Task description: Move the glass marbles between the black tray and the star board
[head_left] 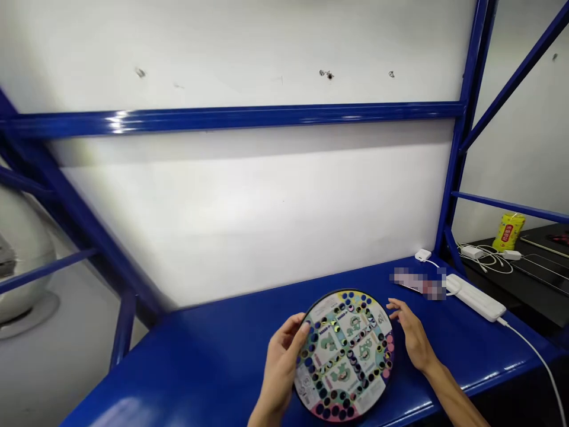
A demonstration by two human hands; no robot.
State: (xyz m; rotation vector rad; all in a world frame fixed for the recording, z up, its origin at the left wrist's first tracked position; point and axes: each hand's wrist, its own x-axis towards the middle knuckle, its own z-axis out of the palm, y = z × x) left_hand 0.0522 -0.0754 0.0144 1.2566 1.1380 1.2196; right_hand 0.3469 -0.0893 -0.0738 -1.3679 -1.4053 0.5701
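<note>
A round game board (pixel 344 354) with coloured rings of dark holes and green pictures lies on the blue shelf top (pixel 213 362). My left hand (pixel 284 353) grips its left rim, fingers curled over the edge. Just off the board's right rim is my right hand (pixel 411 335), its fingers stretched out and apart, holding nothing.
A white power strip (pixel 475 296) with cables lies at the shelf's back right, beside a small white plug (pixel 422 255). Blue frame posts (pixel 462 148) rise on the right. Beyond them a yellow can (pixel 508 232) and white chargers sit on a black table (pixel 528 270).
</note>
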